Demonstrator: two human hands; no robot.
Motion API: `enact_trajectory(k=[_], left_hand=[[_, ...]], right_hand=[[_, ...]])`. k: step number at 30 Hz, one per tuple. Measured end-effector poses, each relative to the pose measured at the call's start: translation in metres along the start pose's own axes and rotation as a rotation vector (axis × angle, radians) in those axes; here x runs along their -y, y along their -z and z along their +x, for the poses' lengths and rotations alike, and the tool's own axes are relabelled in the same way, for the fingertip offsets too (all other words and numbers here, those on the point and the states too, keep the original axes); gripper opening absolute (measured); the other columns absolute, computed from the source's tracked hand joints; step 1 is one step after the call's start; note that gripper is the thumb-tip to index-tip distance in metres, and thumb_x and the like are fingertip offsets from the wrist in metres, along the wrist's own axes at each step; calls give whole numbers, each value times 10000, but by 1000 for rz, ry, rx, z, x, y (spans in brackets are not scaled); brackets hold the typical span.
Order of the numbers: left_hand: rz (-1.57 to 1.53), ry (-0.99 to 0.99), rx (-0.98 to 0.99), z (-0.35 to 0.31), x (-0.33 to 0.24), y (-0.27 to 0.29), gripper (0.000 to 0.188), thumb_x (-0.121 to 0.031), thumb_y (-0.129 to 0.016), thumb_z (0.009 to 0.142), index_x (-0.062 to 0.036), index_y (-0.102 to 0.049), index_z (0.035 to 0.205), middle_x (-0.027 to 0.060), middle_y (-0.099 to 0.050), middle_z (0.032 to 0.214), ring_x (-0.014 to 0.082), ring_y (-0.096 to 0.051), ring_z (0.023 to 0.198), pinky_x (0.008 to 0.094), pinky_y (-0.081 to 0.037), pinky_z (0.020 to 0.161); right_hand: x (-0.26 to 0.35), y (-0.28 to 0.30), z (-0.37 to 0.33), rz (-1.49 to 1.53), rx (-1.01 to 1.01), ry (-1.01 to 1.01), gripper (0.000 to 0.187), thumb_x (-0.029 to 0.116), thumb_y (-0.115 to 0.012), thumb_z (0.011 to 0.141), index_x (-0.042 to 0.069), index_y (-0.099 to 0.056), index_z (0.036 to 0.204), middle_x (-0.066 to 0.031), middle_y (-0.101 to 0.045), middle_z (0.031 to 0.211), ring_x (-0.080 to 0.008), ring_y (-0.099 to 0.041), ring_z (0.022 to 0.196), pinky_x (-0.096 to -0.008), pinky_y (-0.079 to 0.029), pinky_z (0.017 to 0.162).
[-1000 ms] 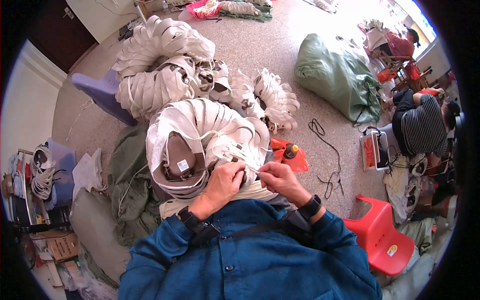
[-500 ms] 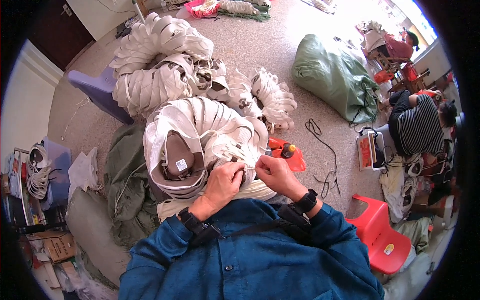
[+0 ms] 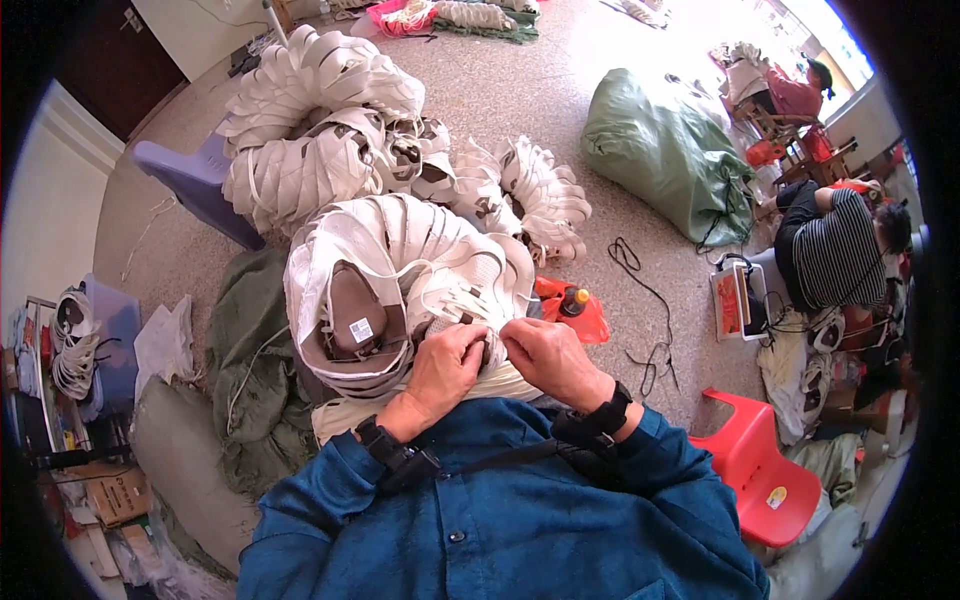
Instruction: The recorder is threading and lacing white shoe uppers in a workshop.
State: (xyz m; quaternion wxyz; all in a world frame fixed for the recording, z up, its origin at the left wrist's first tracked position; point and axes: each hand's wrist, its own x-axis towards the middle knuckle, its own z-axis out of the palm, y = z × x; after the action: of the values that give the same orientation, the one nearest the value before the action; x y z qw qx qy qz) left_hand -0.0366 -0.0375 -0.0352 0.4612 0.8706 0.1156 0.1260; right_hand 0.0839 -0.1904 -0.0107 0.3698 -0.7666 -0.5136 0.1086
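A stacked bundle of white shoe uppers (image 3: 440,225) curves in front of my body. The nearest upper opens toward me, showing a brown insole (image 3: 353,308) with a white label. My left hand (image 3: 440,370) is closed on the edge of the laced shoe upper (image 3: 468,303) at the bundle's near right end. Just right of it, my right hand (image 3: 555,358) pinches what looks like a white shoelace, mostly hidden by the fingers. Both wrists wear black straps. Pale laces (image 3: 490,385) lie beneath my hands.
More shoe-upper bundles (image 3: 315,160) are heaped on a purple chair (image 3: 195,185). Around me are a green sack (image 3: 655,150), a black cord (image 3: 645,290), a red stool (image 3: 765,470), an orange bag (image 3: 590,318) with a bottle, and dark green sacks (image 3: 250,340). Two people sit at right.
My right hand has moved slightly left and down, closer to my left hand, which keeps its hold on the upper. The whole view has shifted a little.
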Motion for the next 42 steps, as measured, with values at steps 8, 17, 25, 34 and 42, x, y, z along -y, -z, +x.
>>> enact_trajectory(k=[8,17,25,34,42], left_hand=[[-2,30,1,2,-2,-2,211,-82,-624,883,21,-680,1060,212,-691,979,365,-673,889,396,-525,786],[-29,105,-1,2,-2,-5,205,-76,-613,868,-21,-697,1047,206,-692,949,365,-679,850,415,-529,742],[-10,73,100,10,4,-2,169,-53,-603,861,10,-698,987,209,-691,883,356,-684,809,409,-528,720],[136,29,30,32,-36,66,115,-75,-615,875,20,-680,881,189,-657,728,263,-669,655,356,-496,608],[-469,503,456,-29,-28,127,85,-56,-632,923,1,-686,955,44,-677,777,109,-656,711,263,-528,671]], right_hand=[[-3,-1,-4,103,9,-92,66,78,-617,863,13,-627,870,-191,-652,776,-385,-659,723,-442,-524,633],[-37,-40,-8,282,-116,-153,131,131,-645,864,16,-585,885,-200,-628,736,-387,-648,700,-447,-499,614],[3,-26,-25,84,20,-180,402,250,-722,856,11,-472,1060,-209,-539,970,-398,-597,868,-458,-480,723],[-17,-30,24,1,-215,-129,331,110,-674,745,-1,-524,1019,-244,-586,893,-428,-620,780,-491,-506,669],[-15,-23,14,54,-114,-126,262,94,-677,815,21,-556,1036,-136,-557,911,-266,-613,775,-374,-510,693]])
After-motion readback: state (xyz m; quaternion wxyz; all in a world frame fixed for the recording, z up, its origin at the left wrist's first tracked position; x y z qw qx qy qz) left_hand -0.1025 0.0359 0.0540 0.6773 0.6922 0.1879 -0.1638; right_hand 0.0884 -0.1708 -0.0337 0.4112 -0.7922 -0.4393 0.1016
